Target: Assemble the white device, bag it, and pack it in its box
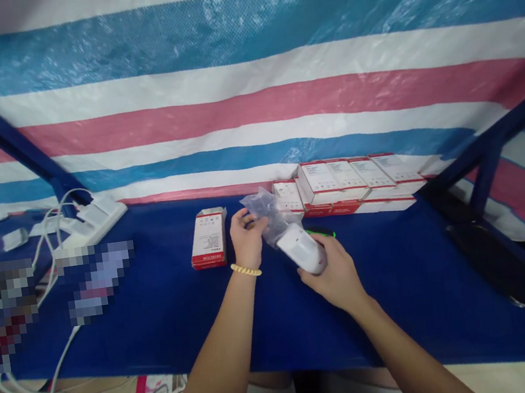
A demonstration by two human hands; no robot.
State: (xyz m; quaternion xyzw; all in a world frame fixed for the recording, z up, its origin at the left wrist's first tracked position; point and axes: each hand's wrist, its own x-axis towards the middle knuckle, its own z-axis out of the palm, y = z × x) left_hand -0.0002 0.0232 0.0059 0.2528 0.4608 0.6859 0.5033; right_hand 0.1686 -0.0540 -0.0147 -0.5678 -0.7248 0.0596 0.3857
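Observation:
My right hand (339, 276) grips a white plastic detector (299, 247) with a rounded housing, tilted above the blue tabletop. My left hand (247, 242) has its fingers curled, pinching the edge of a clear plastic bag (265, 210). The bag's lower end meets the far end of the detector; whether part of it is still inside cannot be made out. Left of my left hand lies a red and white box (208, 239) marked "DETECTOR", its top end apparently open. A bright green object (321, 233) shows partly behind my right hand.
Several red and white boxes (355, 181) are stacked along the back, right of centre. A white power strip (95, 226) with plugs and cables sits at the back left. A dark flat object (501, 265) lies at the right, by the blue frame (487, 176). Striped sheeting (251, 111) hangs behind.

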